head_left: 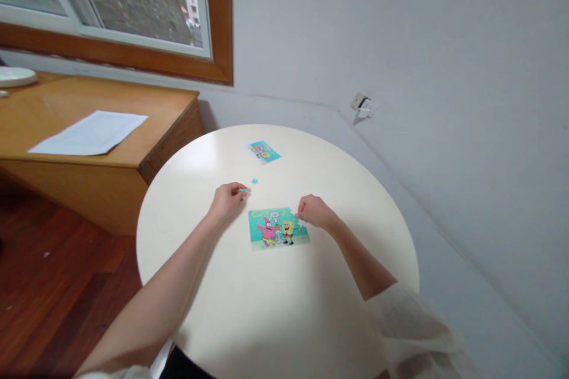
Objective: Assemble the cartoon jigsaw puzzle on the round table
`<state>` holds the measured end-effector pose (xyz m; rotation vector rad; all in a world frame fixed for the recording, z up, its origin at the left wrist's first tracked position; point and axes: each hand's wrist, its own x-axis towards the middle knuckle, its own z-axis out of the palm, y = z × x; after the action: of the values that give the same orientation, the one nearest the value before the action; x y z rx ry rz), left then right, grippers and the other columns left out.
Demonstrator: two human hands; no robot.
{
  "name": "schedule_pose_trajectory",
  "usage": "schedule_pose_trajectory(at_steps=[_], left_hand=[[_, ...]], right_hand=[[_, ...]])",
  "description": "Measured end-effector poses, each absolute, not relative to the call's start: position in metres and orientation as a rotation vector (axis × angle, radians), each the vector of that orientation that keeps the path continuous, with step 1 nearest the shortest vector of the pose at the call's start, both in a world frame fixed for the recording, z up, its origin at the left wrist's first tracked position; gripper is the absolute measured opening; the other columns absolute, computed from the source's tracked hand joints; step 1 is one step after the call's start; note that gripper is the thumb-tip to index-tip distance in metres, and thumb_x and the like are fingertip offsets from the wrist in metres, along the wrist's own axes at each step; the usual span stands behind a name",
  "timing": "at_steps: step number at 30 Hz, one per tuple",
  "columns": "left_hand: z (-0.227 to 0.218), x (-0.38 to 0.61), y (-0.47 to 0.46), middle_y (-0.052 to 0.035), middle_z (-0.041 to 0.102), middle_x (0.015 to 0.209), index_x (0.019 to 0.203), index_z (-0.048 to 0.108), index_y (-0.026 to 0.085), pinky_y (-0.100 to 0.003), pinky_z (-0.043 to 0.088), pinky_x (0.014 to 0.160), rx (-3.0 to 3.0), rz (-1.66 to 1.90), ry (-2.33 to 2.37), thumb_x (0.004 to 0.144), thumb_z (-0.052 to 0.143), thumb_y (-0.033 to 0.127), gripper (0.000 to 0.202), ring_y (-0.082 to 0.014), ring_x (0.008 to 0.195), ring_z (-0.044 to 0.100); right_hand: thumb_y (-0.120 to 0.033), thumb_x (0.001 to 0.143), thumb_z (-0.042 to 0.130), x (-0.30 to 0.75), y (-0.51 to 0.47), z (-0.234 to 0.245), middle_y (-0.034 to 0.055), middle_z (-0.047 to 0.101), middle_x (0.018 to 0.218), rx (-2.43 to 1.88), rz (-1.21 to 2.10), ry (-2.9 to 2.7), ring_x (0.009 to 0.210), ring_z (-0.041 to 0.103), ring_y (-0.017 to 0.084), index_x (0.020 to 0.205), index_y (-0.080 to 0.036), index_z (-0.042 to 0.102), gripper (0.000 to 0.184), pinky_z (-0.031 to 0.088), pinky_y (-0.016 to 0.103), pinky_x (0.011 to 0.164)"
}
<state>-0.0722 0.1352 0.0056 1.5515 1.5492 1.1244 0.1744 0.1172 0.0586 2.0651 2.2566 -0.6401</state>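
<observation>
A cartoon jigsaw puzzle [268, 234] lies flat on the white round table, its upper right corner gapped and jagged. My left hand [228, 198], up and left of the puzzle, pinches a small teal puzzle piece [242, 190] between thumb and fingers. Just beyond it a loose teal puzzle piece [254, 181] rests on the tabletop. My right hand [315, 211] is closed at the gapped corner, fingertips at the puzzle's edge. Whatever those fingers hold, if anything, is hidden. Farther back lies a picture card [265, 152] with a similar cartoon scene.
The round white table [195, 189] stands against the wall. To the left is a wooden desk [164, 108] with a sheet of paper [91, 132] on it. A wall socket with a plug [365, 106] is at the right, and a wood-framed window [221, 23] is above the desk.
</observation>
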Motion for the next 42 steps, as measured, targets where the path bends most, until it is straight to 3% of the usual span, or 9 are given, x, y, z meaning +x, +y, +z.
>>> schedule_pose_trajectory(at_steps=[9,16,21,25,31,42], left_hand=[[0.020,-0.061,0.128,-0.0096,0.069,0.066,0.084,0.061,0.010,-0.032,0.046,0.066,1.317,1.182,1.268,0.068,0.061,0.034,0.029,-0.0216,0.066,0.065],[0.033,-0.059,0.115,-0.0050,0.067,0.057,0.089,0.055,0.013,-0.029,0.045,0.061,1.379,1.026,1.069,0.064,0.068,0.038,0.038,-0.0221,0.062,0.066],[0.033,-0.054,0.113,-0.0026,0.066,0.054,0.082,0.050,0.016,-0.027,0.046,0.058,1.371,1.002,0.961,0.063,0.070,0.036,0.035,-0.0180,0.055,0.064],[0.032,-0.050,0.112,-0.0005,0.063,0.050,0.080,0.049,0.016,-0.026,0.045,0.056,1.345,1.013,0.969,0.062,0.069,0.036,0.034,-0.0158,0.051,0.062],[0.034,-0.046,0.112,0.0016,0.059,0.050,0.071,0.050,0.016,-0.025,0.043,0.050,1.311,1.098,1.109,0.065,0.064,0.033,0.023,-0.0121,0.045,0.055],[0.022,-0.049,0.118,0.0034,0.050,0.045,0.066,0.054,0.016,-0.024,0.038,0.050,1.424,1.151,1.228,0.066,0.060,0.035,0.020,-0.0119,0.048,0.050]], right_hand=[[-0.020,0.069,0.062,0.159,0.112,0.060,0.0012,0.066,0.066,2.131,-0.865,2.485,0.064,0.060,0.012,0.068,-0.017,0.063,0.003,0.043,0.020,0.059],[-0.020,0.077,0.055,0.124,0.117,0.058,0.0038,0.069,0.086,1.983,-1.366,2.802,0.079,0.063,0.013,0.093,-0.017,0.067,0.020,0.047,0.023,0.073],[-0.016,0.073,0.058,0.109,0.122,0.053,0.0048,0.070,0.084,1.830,-1.574,2.788,0.074,0.063,0.014,0.095,-0.016,0.069,0.024,0.047,0.022,0.068],[-0.016,0.070,0.059,0.113,0.126,0.050,0.0020,0.068,0.069,1.820,-1.529,2.777,0.061,0.059,0.011,0.089,-0.014,0.070,0.022,0.044,0.020,0.057],[-0.017,0.070,0.060,0.147,0.134,0.050,0.0021,0.064,0.059,2.145,-1.588,2.507,0.053,0.058,0.010,0.079,-0.011,0.066,0.013,0.043,0.017,0.050],[-0.018,0.068,0.057,0.194,0.143,0.031,0.0030,0.069,0.067,2.272,-1.196,2.354,0.065,0.063,0.012,0.070,-0.014,0.066,0.010,0.043,0.017,0.055]])
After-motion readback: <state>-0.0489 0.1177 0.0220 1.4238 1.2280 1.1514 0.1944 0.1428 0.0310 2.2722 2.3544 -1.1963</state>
